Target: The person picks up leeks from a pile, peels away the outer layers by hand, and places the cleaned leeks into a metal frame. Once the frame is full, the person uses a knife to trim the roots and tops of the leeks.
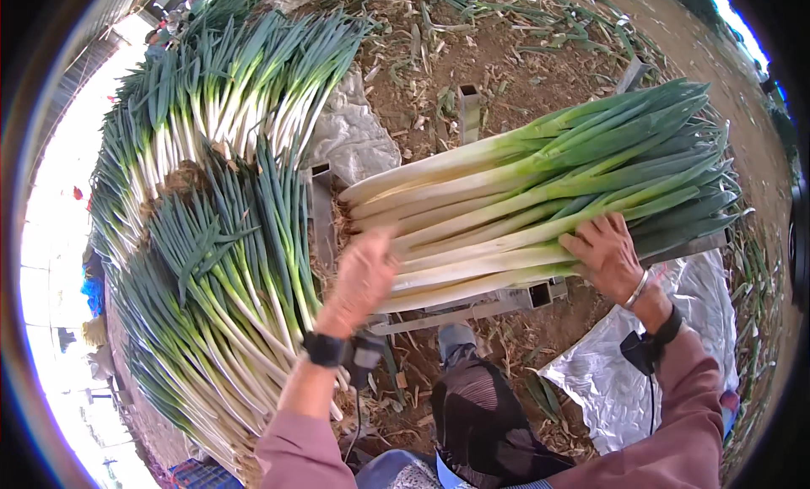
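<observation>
A thick row of long green onions [472, 215] lies side by side on a metal frame [506, 306], white root ends to the left and dark leaves to the right. My right hand [606, 254] rests on the near onions where white turns green, its fingers bent and apart over the stalks. Motion smears my left hand [367, 274] near the root ends at the left of the row; its fingers cannot be made out, nor whether it touches a stalk.
Big heaps of green onions [228, 278] fill the left side. Square metal posts [469, 113] rise from the frame's far side. Silvery sheeting [582, 367] lies at the right, and a pale sheet [354, 139] at the far left. Leaf scraps litter the soil [405, 63].
</observation>
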{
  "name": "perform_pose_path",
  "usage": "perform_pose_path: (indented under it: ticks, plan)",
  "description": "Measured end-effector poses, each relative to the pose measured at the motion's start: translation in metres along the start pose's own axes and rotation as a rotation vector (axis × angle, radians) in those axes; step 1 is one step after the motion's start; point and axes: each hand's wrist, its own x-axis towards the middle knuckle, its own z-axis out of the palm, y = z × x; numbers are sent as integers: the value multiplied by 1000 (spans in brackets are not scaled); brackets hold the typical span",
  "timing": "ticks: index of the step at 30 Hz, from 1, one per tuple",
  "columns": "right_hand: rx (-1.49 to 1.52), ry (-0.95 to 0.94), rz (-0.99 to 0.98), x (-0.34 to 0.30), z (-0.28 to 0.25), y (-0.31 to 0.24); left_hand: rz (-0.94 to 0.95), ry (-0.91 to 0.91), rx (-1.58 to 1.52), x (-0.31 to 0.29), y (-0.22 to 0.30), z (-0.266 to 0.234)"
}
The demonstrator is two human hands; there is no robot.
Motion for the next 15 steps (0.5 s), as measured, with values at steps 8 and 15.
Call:
perform_pose_path:
  ticks: [8,15]
  plan:
    - [-69,109,-11,4,-27,-21,318,209,456,-25,3,43]
    - [-334,343,-80,70,-93,-19,157,440,47,2,11,-3]
